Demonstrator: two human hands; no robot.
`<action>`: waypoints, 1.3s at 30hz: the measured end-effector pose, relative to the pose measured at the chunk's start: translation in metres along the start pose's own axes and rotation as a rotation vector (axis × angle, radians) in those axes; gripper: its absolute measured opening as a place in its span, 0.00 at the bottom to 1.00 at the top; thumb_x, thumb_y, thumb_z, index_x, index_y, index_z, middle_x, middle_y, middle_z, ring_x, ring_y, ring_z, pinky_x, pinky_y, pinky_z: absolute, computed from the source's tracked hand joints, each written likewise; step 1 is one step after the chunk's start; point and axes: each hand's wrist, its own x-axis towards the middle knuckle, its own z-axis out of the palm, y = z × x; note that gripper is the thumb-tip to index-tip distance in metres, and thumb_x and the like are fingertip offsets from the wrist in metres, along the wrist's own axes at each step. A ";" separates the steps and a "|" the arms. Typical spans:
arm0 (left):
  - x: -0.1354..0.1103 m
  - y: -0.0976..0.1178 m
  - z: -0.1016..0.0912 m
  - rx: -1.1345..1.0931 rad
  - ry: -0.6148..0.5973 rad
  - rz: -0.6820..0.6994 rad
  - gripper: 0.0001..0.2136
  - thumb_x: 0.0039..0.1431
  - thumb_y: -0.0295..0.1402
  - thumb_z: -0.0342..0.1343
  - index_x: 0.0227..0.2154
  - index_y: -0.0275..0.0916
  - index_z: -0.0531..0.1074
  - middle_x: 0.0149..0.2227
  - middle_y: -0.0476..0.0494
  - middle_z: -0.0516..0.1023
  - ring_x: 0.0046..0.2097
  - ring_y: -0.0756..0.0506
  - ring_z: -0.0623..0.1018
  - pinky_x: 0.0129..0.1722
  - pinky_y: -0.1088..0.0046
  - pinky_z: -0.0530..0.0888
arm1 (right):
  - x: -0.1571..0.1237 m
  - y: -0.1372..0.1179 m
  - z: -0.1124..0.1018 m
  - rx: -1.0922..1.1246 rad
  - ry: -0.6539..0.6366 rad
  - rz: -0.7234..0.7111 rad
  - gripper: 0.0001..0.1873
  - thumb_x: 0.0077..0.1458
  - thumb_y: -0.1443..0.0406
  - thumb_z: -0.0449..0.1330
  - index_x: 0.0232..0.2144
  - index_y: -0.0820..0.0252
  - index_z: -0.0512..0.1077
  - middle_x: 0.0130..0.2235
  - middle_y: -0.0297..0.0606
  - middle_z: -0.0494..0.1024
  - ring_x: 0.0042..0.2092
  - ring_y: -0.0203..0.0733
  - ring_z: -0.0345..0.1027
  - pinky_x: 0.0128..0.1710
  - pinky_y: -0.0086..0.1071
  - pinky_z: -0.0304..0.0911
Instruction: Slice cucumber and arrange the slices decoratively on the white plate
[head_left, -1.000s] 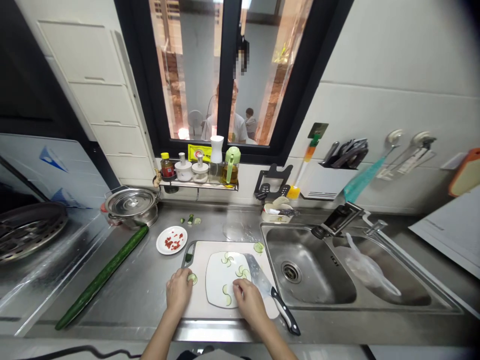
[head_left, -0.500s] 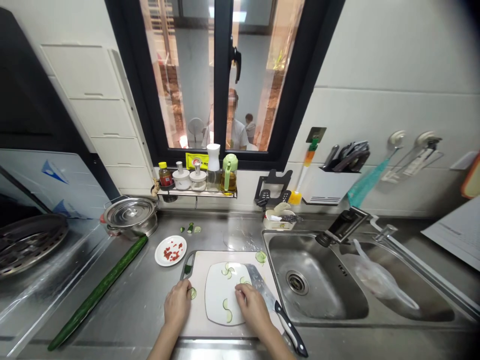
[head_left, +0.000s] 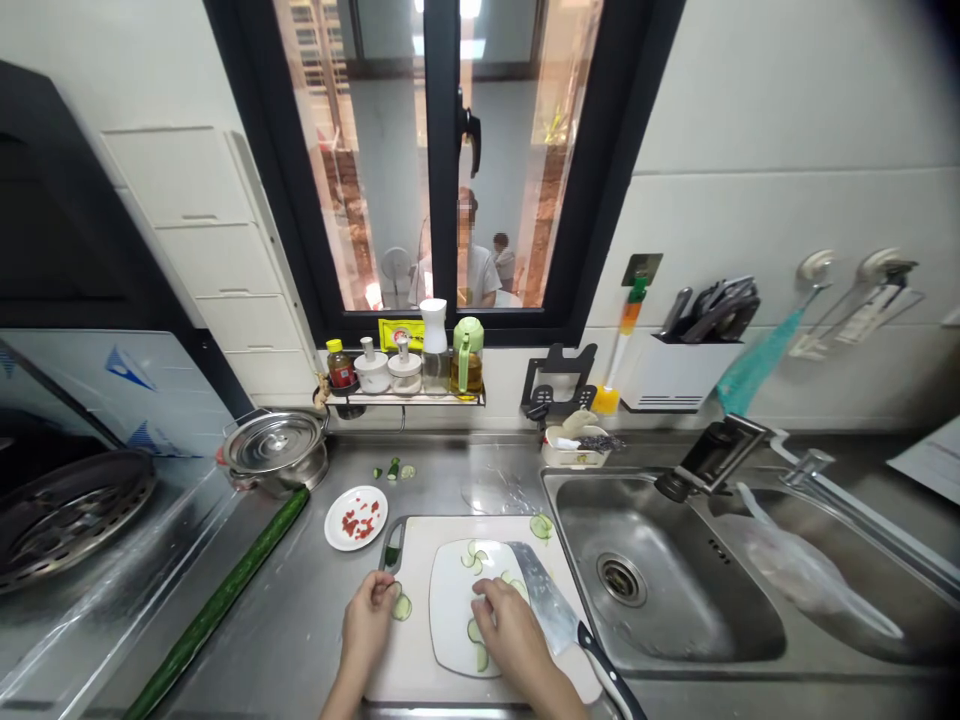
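Observation:
A white cutting board (head_left: 420, 655) lies on the steel counter with a white plate (head_left: 452, 620) on it. Thin cucumber slices (head_left: 475, 556) are spread on the plate. My right hand (head_left: 510, 638) rests on the plate, fingers curled down onto the slices there. My left hand (head_left: 367, 625) is at the board's left side, fingers pinched at a cucumber slice (head_left: 402, 606). A knife (head_left: 562, 620) with a black handle lies on the board just right of my right hand.
A long whole cucumber (head_left: 225, 598) lies at the left, near a lidded pot (head_left: 276, 450). A small plate of red pieces (head_left: 355, 517) sits behind the board. The sink (head_left: 660, 570) is at the right, with a plastic bag (head_left: 810, 575) in the far basin. Bottles stand on a shelf (head_left: 405, 395).
The view has tilted up and shifted, so the board sits lower in frame. My right hand has moved slightly up the plate; my left hand stays by the slice at the board's left.

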 end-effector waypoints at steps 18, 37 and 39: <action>-0.009 0.023 0.013 -0.418 -0.225 -0.073 0.19 0.38 0.43 0.66 0.32 0.37 0.73 0.26 0.48 0.75 0.30 0.48 0.74 0.32 0.74 0.71 | 0.028 -0.017 0.036 0.305 0.004 0.000 0.18 0.55 0.62 0.53 0.47 0.63 0.72 0.39 0.44 0.77 0.43 0.46 0.70 0.45 0.35 0.60; -0.034 0.075 0.038 -0.588 -0.425 -0.402 0.26 0.34 0.47 0.69 0.35 0.38 0.69 0.22 0.54 0.72 0.23 0.55 0.70 0.23 0.82 0.63 | 0.029 -0.013 0.029 0.419 0.119 -0.067 0.07 0.56 0.66 0.51 0.29 0.58 0.67 0.30 0.35 0.75 0.33 0.39 0.67 0.33 0.28 0.57; -0.036 0.077 0.039 -0.568 -0.459 -0.516 0.26 0.39 0.51 0.66 0.36 0.38 0.69 0.23 0.53 0.72 0.22 0.55 0.70 0.20 0.83 0.61 | 0.028 -0.012 0.023 0.344 0.141 -0.090 0.08 0.58 0.66 0.49 0.30 0.58 0.67 0.31 0.36 0.75 0.34 0.39 0.67 0.34 0.29 0.57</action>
